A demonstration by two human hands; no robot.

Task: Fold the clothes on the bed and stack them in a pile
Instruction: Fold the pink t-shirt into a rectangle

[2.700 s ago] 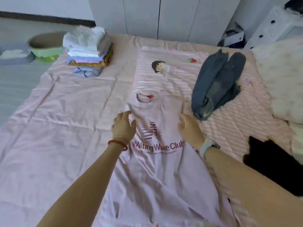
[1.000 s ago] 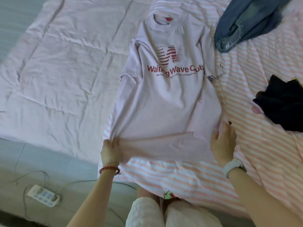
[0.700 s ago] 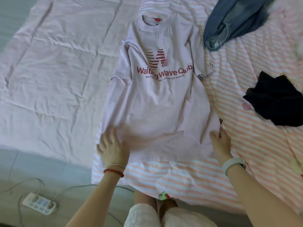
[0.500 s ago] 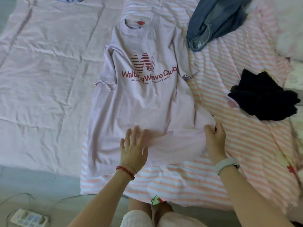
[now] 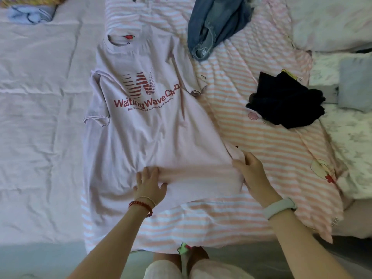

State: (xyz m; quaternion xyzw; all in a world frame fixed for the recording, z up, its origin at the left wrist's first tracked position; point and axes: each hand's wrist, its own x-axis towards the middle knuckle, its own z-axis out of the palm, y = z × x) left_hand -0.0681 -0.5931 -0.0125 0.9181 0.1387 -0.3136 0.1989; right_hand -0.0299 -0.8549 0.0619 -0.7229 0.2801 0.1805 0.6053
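Note:
A pale pink T-shirt [image 5: 161, 133] with red "Waiting Wave Club" print lies face up on the bed, collar away from me and hem near the bed's front edge. My left hand [image 5: 150, 184] presses flat on the shirt's lower middle with fingers spread. At the shirt's lower right corner, my right hand [image 5: 251, 172] pinches the fabric edge between thumb and fingers. A stack of folded clothes [image 5: 30, 13] sits at the far left, cut off by the top of the frame.
Blue jeans [image 5: 217, 23] lie crumpled beyond the shirt's right shoulder. A black garment [image 5: 285, 101] is bunched to the right on the pink striped blanket [image 5: 271, 158]. White floral bedding [image 5: 352, 141] fills the right side. The bed's front edge runs below my hands.
My left hand let go of the hem's left corner and slid right, flat across the lower shirt to its middle. My right hand stayed at the right corner.

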